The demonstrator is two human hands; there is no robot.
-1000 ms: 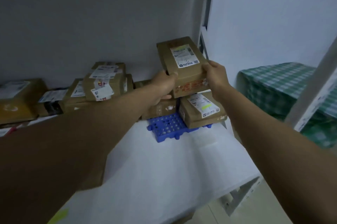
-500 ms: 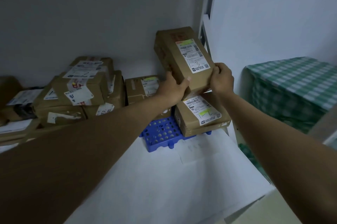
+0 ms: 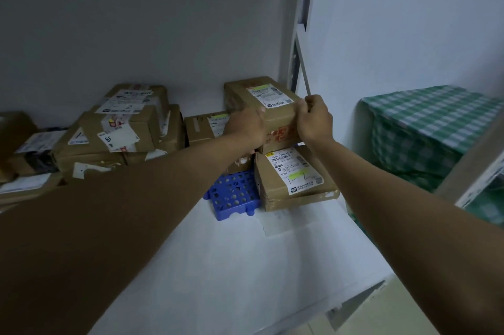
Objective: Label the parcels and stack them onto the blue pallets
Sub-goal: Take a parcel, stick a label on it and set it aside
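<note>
A brown cardboard parcel (image 3: 268, 108) with a white shipping label on top is gripped from both sides: my left hand (image 3: 245, 127) holds its left near corner, my right hand (image 3: 316, 119) its right near corner. It lies nearly flat over the back of a lower labelled parcel (image 3: 293, 179), which sits on the blue perforated pallet (image 3: 231, 195) on the white shelf. Whether the two parcels touch is hidden by my hands. Another labelled parcel (image 3: 203, 127) stands behind the pallet's left part.
A heap of several labelled brown parcels (image 3: 120, 127) fills the shelf to the left against the grey wall. A metal shelf upright (image 3: 298, 43) rises right behind the held parcel. A green checked cloth covers a block (image 3: 425, 127) at the right. The white shelf surface (image 3: 231, 266) lies in front.
The held parcel has come down from a steep tilt to nearly flat and now sits low over the bottom parcel. Both hands kept their grip on it.
</note>
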